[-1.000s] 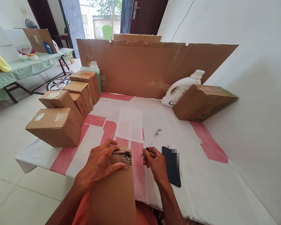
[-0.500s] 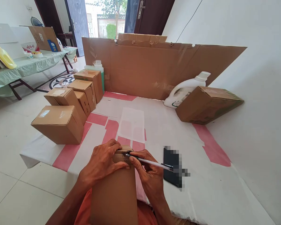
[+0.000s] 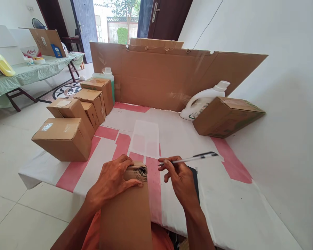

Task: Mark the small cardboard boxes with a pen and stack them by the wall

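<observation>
Your left hand (image 3: 112, 182) is pressing the cardboard box (image 3: 126, 208) flat while your right hand (image 3: 181, 180) is pinching the pen (image 3: 190, 159) clear of it; keep that brace firm when marking.

The cardboard box (image 3: 125, 215) runs off the picture's bottom edge, so its near end is unseen, and the left hand (image 3: 112, 182) covers part of its far end. The dark flat object (image 3: 195, 180) (mostly behind the right hand (image 3: 181, 180)) cannot be identified. The pen (image 3: 190, 159) is motion-blurred. The green bottle (image 3: 107, 75) stands half hidden behind stacked boxes (image 3: 95, 92).
</observation>
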Available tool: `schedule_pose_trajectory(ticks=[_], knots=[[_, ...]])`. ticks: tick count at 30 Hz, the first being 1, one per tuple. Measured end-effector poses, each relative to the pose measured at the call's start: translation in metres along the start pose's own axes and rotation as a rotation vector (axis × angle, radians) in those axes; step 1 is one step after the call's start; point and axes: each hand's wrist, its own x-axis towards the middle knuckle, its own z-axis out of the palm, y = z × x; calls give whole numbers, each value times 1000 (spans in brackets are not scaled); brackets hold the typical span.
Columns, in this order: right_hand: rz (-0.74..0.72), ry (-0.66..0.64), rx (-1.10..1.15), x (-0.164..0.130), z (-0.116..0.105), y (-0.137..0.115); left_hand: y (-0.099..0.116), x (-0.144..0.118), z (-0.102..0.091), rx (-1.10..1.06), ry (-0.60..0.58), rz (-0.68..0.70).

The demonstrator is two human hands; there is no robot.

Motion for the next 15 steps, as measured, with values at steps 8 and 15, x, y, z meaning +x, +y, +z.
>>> schedule_pose_trajectory(ticks=[8,15], knots=[[282,-50,-582,27,18,52,2,5,-6,16,-50,-57],[367,47,-730,2,1,49,0,6,-4,34,-32,-20]])
